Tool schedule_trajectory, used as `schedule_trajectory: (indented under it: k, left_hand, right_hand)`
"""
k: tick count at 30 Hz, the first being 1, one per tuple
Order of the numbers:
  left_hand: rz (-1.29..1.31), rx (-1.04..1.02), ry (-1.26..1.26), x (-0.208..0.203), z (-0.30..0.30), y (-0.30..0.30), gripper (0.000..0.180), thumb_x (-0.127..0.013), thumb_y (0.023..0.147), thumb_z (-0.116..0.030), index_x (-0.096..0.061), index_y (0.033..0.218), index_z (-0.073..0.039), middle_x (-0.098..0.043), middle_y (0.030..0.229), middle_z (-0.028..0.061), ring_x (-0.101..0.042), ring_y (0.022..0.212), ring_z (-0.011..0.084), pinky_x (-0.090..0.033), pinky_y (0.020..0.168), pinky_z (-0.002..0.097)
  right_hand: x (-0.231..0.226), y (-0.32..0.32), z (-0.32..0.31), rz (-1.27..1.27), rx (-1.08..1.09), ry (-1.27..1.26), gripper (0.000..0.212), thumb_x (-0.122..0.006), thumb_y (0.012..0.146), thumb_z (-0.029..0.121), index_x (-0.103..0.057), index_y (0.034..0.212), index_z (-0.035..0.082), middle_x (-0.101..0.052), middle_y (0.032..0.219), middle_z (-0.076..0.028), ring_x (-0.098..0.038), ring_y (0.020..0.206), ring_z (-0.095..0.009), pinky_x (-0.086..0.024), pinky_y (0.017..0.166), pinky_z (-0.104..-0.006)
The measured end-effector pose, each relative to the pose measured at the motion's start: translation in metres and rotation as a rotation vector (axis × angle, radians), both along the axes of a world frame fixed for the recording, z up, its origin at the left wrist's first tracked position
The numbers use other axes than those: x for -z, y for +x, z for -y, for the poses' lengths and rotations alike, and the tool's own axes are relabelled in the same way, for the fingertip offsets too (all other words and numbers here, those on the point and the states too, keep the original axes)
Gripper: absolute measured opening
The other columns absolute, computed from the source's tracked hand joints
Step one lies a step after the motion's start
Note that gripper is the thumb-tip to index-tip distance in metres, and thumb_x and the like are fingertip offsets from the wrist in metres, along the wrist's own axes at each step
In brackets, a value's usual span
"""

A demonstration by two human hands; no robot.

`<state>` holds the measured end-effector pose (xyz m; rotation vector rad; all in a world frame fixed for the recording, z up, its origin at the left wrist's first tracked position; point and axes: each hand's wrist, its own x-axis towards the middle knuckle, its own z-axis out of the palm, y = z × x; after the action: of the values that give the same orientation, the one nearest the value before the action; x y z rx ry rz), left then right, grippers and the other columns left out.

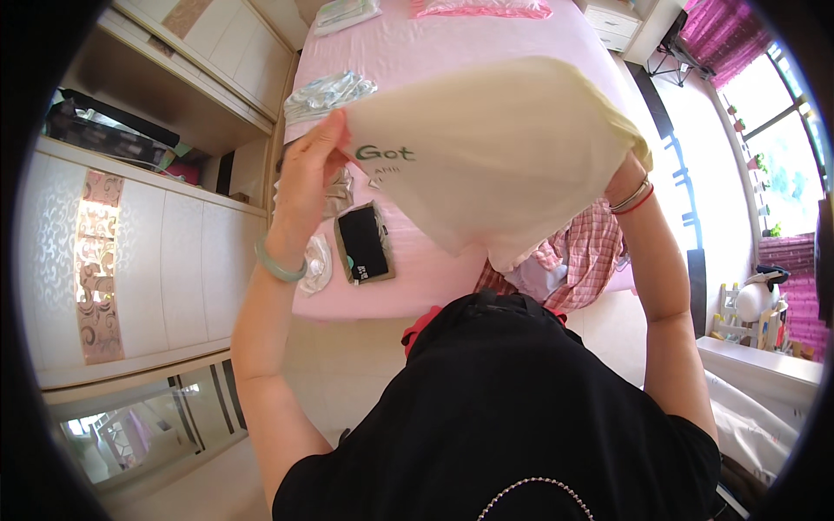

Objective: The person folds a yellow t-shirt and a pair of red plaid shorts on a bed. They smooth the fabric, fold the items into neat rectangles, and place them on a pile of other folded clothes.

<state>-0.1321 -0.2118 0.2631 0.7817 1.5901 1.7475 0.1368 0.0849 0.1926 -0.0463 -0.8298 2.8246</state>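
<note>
A thin white garment (pixel 486 148) with printed lettering and a pale yellow edge is spread in the air above the bed. My left hand (pixel 308 165), with a pale green bangle at the wrist, pinches its left corner. On the other side my right hand (pixel 630 181) grips the yellow edge, its fingers partly hidden by the cloth. Below lies a folded black and khaki garment (pixel 362 243), with a small white cloth item (pixel 318 267) beside it. A red checked garment (pixel 591 260) lies crumpled at the bed's near right edge.
The bed (pixel 417 39) has a pink sheet. On it are crumpled white and blue clothes (pixel 330 94), a folded pile (pixel 347 13) and a pink-edged pillow (pixel 482 7). A white wardrobe (pixel 174 260) flanks the left; a white drawer unit (pixel 611 22) stands far right.
</note>
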Motion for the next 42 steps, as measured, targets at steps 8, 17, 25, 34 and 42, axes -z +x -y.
schedule_trajectory:
  k: [8,17,25,34,42]
  left_hand:
    - [0.094,-0.017,-0.027,-0.02,-0.001,-0.006,0.034,-0.06,0.097,-0.034,-0.068,0.108,-0.003,-0.068,0.093,0.001,-0.064,0.079,0.0074,-0.052,0.07,0.0209]
    - [0.306,-0.007,0.024,-0.021,-0.012,-0.017,0.032,-0.056,0.099,-0.032,-0.064,0.115,-0.005,-0.068,0.103,0.0025,-0.064,0.087,0.0092,-0.051,0.077,0.0254]
    - [-0.415,-0.264,-0.081,-0.046,-0.006,-0.031,0.031,-0.066,0.093,-0.033,-0.072,0.099,-0.002,-0.062,0.073,-0.0033,-0.051,0.053,0.0032,-0.036,0.044,0.0181]
    - [-0.147,-0.112,-0.146,-0.026,0.002,-0.052,0.03,-0.064,0.095,-0.035,-0.07,0.101,-0.007,-0.06,0.077,-0.005,-0.055,0.062,0.0036,-0.046,0.053,0.0195]
    - [-0.216,0.114,-0.151,-0.009,-0.026,-0.045,0.058,-0.07,0.089,-0.011,-0.047,0.142,-0.01,-0.069,0.091,0.0018,-0.057,0.076,0.0054,-0.044,0.07,0.0209]
  right_hand:
    - [0.006,0.006,0.002,0.017,0.029,-0.054,0.041,-0.05,0.1,0.029,-0.054,0.129,0.0,-0.061,0.126,-0.014,-0.063,0.11,-0.025,-0.054,0.091,-0.0398]
    - [0.018,0.001,0.058,0.115,0.153,0.011,0.047,-0.054,0.096,0.023,-0.045,0.135,-0.002,-0.055,0.13,-0.014,-0.052,0.122,-0.023,-0.042,0.102,-0.044]
    - [-0.043,-0.031,0.05,0.366,0.454,0.704,0.046,-0.066,0.091,0.015,-0.051,0.128,-0.006,-0.067,0.107,-0.014,-0.066,0.09,-0.015,-0.054,0.076,-0.0267]
    - [-0.064,-0.041,0.023,0.448,0.725,0.885,0.047,-0.071,0.088,0.021,-0.053,0.124,-0.002,-0.07,0.091,-0.011,-0.064,0.075,-0.012,-0.051,0.064,-0.0226]
    - [-0.04,-0.041,0.008,0.291,0.719,1.481,0.057,-0.07,0.087,0.016,-0.049,0.139,0.006,-0.066,0.104,-0.012,-0.063,0.089,-0.013,-0.051,0.079,-0.0255]
